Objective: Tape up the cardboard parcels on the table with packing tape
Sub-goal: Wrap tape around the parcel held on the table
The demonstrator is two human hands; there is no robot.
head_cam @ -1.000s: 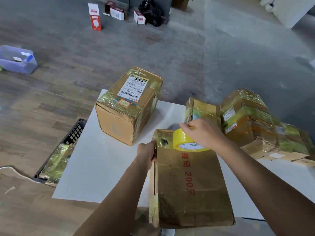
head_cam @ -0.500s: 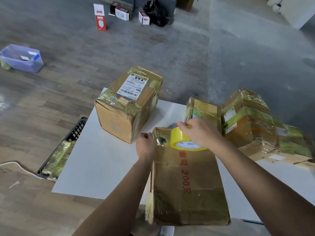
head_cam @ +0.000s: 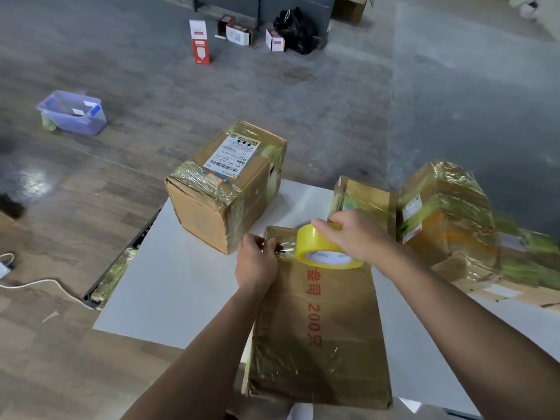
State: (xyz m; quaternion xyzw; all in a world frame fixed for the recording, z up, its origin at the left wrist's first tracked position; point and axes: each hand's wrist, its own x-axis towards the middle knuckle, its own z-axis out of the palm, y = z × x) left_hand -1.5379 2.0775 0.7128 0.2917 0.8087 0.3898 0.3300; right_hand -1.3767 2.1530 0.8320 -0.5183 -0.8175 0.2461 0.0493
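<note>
Yellow tape roll (head_cam: 315, 247), gripped by right hand (head_cam: 357, 234), rests on flat parcel (head_cam: 327, 344) (far end); left hand (head_cam: 257, 265) pinches its corner.

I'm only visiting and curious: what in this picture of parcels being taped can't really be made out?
Head view, all:
- Tape's loose end: hidden by the left hand pinching the flat parcel's corner beside the tape roll.
- Label print on the big parcel: too small.
- Parcels at right: motion-blurred, cut off by the frame edge.
- Black crate: mostly hidden by the table.
</note>
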